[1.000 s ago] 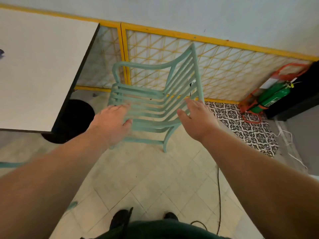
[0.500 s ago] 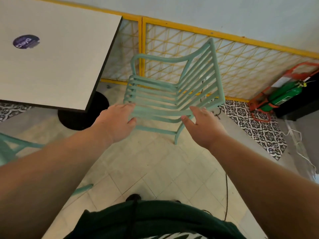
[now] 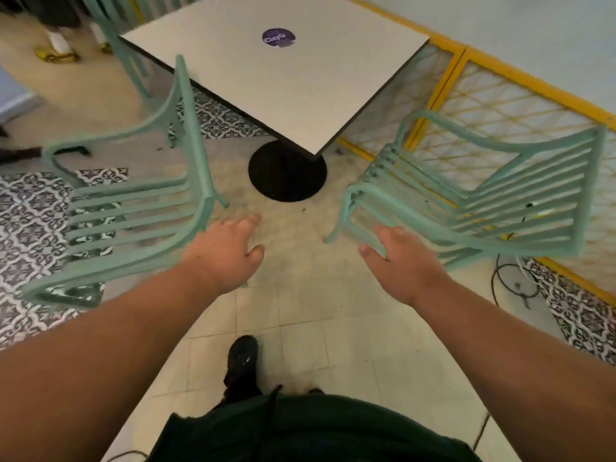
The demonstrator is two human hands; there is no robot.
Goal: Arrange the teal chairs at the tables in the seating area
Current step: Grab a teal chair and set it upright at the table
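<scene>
White table (image 3: 316,88), purple sticker (image 3: 278,37), lettering blurred, left teal chair (image 3: 196,145), right teal chair (image 3: 533,243)

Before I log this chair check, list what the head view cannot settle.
Head view: sticker text on the table, blurred and too small.
Head view: whether the right hand touches the right chair, smeared by motion blur.
Head view: far chair behind the table, cut off by the top edge.
</scene>
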